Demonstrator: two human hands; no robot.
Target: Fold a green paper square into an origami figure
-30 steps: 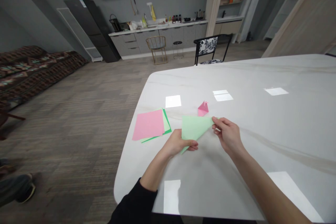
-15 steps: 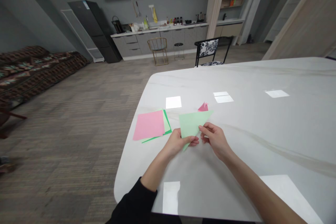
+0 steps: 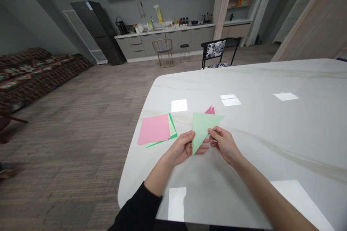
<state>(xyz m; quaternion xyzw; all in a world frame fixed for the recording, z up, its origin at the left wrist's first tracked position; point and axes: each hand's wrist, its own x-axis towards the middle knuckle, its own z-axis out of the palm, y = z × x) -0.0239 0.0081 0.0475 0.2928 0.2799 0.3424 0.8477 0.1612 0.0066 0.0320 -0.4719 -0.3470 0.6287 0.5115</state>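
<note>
Mint-green paper triangle point(image 3: 204, 130) has swung upright since the earlier frame, one point down, its long edge toward the right hand point(image 3: 225, 145). Left hand point(image 3: 184, 148) pinches the lower corner; right fingers point(image 3: 213, 133) hold near the long edge. Both grips closed on it. Farther: one small folded pink paper point(image 3: 210, 110), one pink sheet point(image 3: 153, 129) atop two green sheets point(image 3: 172, 130), white marble counter point(image 3: 271, 133).

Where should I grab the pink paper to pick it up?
Pinch the pink paper at its left edge, coming from the left with your left hand. That edge sits on the white table, away from the green sheets under its right side.
</note>
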